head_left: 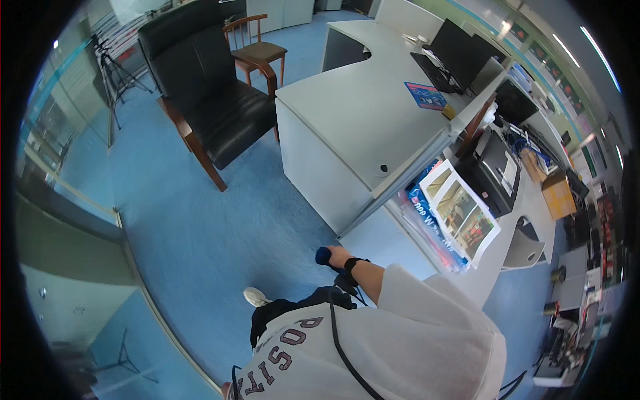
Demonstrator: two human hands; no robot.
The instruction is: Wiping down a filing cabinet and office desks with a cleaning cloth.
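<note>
Below the corner of the white desk, my right hand [339, 257] is closed around what looks like a small dark blue dumbbell [323, 255]. Its rounded end sticks out in front of the fist, and the rest is mostly covered by the hand and wrist. A black band [353, 263] circles that wrist. Of my left hand [227, 388] only a sliver shows at the lower edge, beside my white shirt [400, 340]; its fingers are hidden. A black cord [337, 333] runs down over the shirt.
A black armchair [200, 87] stands ahead left, with a wooden chair [260, 52] behind. The white desk [340, 113] and its partition [427, 157] are to the right. Beyond lie papers [460, 210] and a black printer [493, 173]. A glass wall [73, 133] borders the left.
</note>
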